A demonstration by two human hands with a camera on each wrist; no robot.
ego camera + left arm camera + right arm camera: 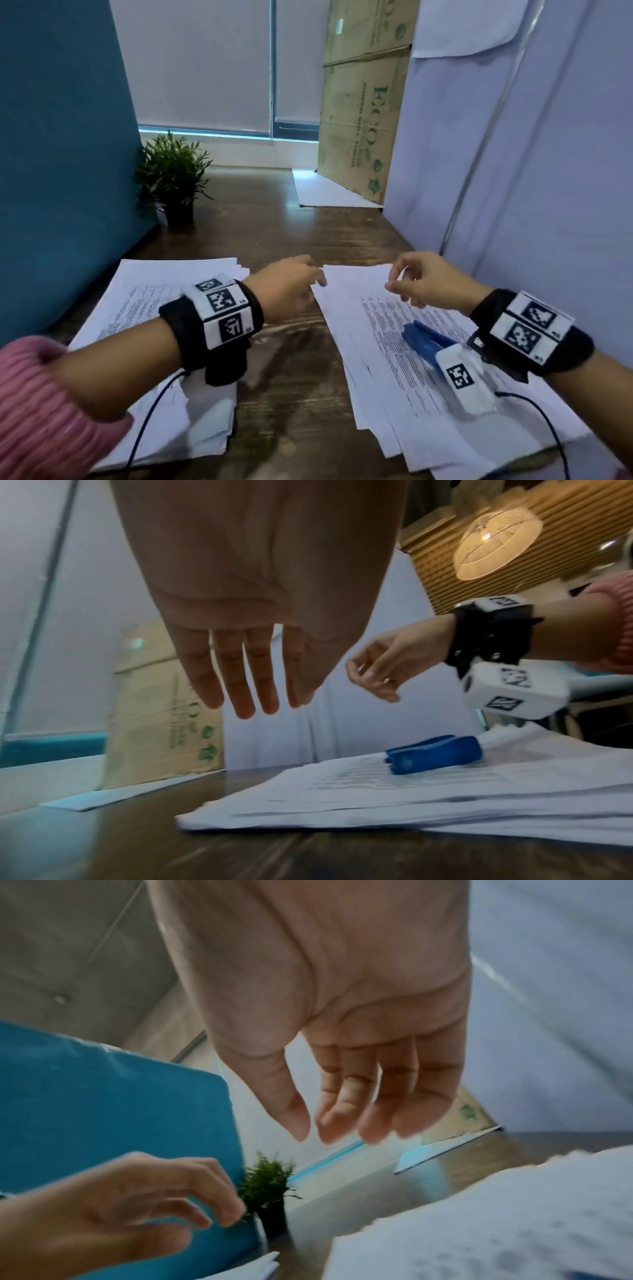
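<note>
From the head view my left hand (291, 287) and right hand (428, 284) hovered side by side over the far edge of the stack of printed sheets (387, 346). The sheets lay loose and fanned on the right half of the dark, grained wooden surface (291, 383). That view hid my palms; the wrist views showed them.

In the left wrist view my left fingers (240, 691) hung straight and slightly spread. They were released, held nothing and were clear of the paper. In the right wrist view my right fingers (342, 1112) were loosely bent with the thumb beside them, and they grasped nothing either. Only the left wrist view showed my right hand from the side, thumb and forefinger drawn near each other with nothing between them.

A chunky blue plastic stapler (424, 337) lay on the top sheet, close under my right wrist. A second stack (147, 308) of thin white paper lay beneath my left forearm, plain only from the head.

A small potted plant (174, 171) with spiky green leaves stood against the teal partition (61, 154). Printed cardboard boxes (363, 113) rose at the far right. A ribbed, rounded lamp (496, 542) glowed in the left wrist view alone. Both wrists wore black bands (219, 315) with checkered white tags.
</note>
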